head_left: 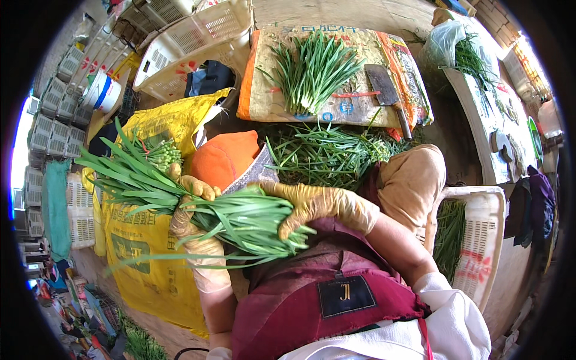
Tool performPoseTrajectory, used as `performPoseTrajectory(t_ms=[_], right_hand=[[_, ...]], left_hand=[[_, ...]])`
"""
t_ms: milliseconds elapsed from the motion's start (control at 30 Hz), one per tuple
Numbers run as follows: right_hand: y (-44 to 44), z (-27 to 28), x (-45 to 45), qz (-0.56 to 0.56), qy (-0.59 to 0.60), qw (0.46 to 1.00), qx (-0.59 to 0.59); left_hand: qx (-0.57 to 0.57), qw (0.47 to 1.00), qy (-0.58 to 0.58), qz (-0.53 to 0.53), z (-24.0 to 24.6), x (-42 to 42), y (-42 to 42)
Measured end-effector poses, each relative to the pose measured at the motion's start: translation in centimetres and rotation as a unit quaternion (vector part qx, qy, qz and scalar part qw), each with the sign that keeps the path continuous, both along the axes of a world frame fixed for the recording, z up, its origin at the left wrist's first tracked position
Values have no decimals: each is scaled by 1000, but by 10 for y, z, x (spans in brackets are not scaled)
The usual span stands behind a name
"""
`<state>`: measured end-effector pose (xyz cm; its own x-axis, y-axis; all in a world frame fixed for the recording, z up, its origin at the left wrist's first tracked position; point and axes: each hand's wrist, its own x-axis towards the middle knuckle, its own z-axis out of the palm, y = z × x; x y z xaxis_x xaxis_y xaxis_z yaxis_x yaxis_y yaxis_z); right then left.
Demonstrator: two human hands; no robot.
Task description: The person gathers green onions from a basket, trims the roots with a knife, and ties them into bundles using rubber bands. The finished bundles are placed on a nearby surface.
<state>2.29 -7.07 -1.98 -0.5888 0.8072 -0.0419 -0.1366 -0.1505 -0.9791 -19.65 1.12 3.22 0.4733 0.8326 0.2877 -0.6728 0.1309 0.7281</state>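
Both hands wear stained, yellowish thin gloves. A thick bunch of garlic chives [243,216] lies across the front of my body, its leaves fanning to the left. My left hand [191,216] is wrapped around the middle of this bunch. Around its right end curl the fingers of my right hand [315,202]. Just beyond my left hand, a chive bundle with a red tie [157,153] rests on a yellow woven sack [135,270]. Ahead, another pile of chives [310,72] lies on a sack-covered surface [265,105], with a cleaver [382,85] to its right.
Loose chive leaves [333,153] heap below the sack-covered surface. An orange cloth [225,155] covers something by my left hand. A plastic crate [481,252] holding greens stands at right, beside a white table [490,144]. Crates [198,36] and a white bucket [105,92] stand upper left.
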Motion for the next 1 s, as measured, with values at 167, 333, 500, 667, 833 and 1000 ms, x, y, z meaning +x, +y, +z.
performPoseTrajectory(t_ms=[167, 333, 500, 667, 833, 1000], right_hand=[[-37, 3, -17, 34, 175, 979, -101], [-49, 0, -17, -79, 215, 962, -145], [-55, -51, -13, -149, 401, 885, -187], [-60, -53, 2, -214, 476, 821, -231], [-60, -87, 19, -249, 577, 744, -230], [-55, -70, 30, -309, 561, 742, -197]], left_hand=[[-122, 986, 77, 87, 19, 29, -10], [-37, 948, 277, 152, 23, 75, -1], [-178, 901, 388, 80, -13, 145, 35], [-172, 886, 412, -126, -17, 186, 71], [68, 880, 463, 85, 58, 180, 98], [63, 891, 444, -70, 46, 98, 41]])
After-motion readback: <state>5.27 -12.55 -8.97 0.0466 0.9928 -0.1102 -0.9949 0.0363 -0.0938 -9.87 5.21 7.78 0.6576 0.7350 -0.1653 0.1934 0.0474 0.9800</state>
